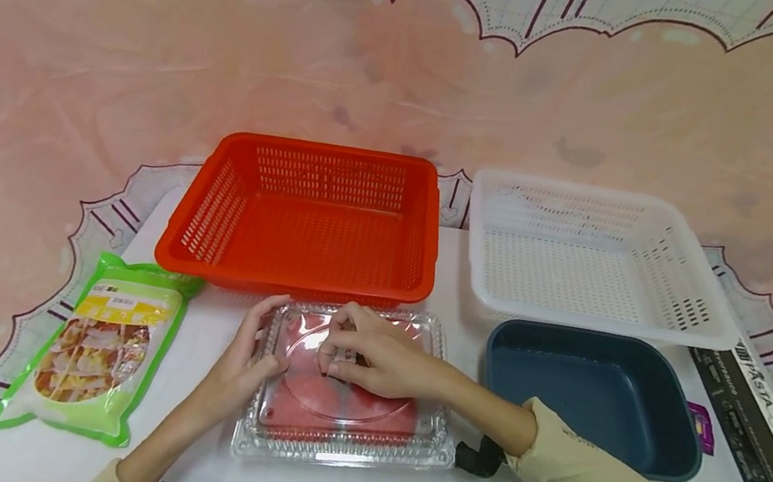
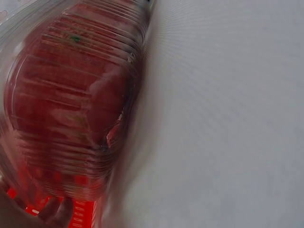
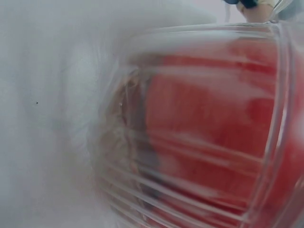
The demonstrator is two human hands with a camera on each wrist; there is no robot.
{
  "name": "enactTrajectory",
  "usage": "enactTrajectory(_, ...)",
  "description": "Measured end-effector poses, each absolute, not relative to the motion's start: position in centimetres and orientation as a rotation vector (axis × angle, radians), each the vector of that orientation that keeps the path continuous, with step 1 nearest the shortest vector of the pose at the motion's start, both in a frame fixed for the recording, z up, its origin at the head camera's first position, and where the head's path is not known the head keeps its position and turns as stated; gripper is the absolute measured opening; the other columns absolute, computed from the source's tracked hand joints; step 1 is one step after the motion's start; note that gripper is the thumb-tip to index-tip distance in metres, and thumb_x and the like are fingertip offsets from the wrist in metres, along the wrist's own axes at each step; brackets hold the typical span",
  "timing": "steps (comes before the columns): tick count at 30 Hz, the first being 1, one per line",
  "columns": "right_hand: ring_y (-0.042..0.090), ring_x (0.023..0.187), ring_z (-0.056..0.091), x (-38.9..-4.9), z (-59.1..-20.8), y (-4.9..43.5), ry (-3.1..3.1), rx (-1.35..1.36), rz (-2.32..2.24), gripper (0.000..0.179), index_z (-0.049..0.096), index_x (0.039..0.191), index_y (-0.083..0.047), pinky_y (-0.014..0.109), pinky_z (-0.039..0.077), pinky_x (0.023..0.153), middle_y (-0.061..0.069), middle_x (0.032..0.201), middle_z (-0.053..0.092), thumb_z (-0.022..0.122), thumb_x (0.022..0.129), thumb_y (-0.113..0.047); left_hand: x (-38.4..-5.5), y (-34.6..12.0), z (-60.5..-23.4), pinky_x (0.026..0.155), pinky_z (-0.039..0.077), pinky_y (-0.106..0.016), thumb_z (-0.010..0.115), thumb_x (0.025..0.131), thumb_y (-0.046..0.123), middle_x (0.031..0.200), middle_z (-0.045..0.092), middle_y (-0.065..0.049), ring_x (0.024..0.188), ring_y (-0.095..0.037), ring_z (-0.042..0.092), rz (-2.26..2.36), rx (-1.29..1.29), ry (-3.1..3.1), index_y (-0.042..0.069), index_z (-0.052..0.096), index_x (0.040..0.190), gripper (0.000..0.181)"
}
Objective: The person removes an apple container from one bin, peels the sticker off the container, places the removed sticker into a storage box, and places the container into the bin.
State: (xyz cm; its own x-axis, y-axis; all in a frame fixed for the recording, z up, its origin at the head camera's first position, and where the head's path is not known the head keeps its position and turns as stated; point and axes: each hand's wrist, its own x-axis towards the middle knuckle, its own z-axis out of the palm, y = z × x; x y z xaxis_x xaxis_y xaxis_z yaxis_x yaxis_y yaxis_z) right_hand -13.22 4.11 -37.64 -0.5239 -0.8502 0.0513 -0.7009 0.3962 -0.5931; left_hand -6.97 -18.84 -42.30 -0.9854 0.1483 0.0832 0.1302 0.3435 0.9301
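A clear plastic clamshell box (image 1: 352, 459) with red contents lies on the white table, its ribbed side filling much of the left wrist view and right wrist view. My left hand (image 1: 242, 374) grips the box's left side, thumb on the lid's edge and fingers round the back left corner. Over the middle of the lid, my right hand (image 1: 379, 354) reaches in from the right with bent fingers. Its fingertips are at the lid, and whether they pinch anything is unclear. What the red contents are cannot be made out through the plastic.
Behind the box stands a red basket (image 1: 318, 289), with a white basket (image 1: 594, 318) to its right. A dark blue tub (image 1: 589, 399) sits at the right, near a black-and-white carton (image 1: 758, 435) and a small purple packet (image 1: 702, 427). A green food bag (image 1: 98, 356) lies left.
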Motion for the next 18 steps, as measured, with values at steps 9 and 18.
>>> enactTrajectory(9, 0.014, 0.110, 0.048, -13.22, -37.81, 3.97, 2.363, -1.408, -0.846, 0.006, 0.062, 0.090, -0.023, 0.031, 0.043, 0.094, -0.001, 0.121, 0.055, 0.059, 0.095, -0.025, -6.74, -19.02, -42.40, 0.105, 0.031, -0.063, 0.049, 0.082, 0.004, 0.149, 0.033, -0.012, 0.130, -0.028, 0.034, 1.778, 0.236, 2.563, 0.017, 0.026, 0.148, 0.071)
enactTrajectory(18, 0.009, 0.095, 0.045, -13.13, -37.57, 4.09, 2.386, -1.400, -0.849, 0.004, 0.063, 0.092, -0.023, 0.024, 0.040, 0.085, -0.007, 0.102, 0.057, 0.060, 0.095, -0.024, -6.84, -18.90, -42.26, 0.103, 0.036, -0.053, 0.049, 0.083, 0.000, 0.150, 0.032, -0.010, 0.127, -0.026, 0.038, 1.763, 0.259, 2.574, 0.018, 0.026, 0.148, 0.072)
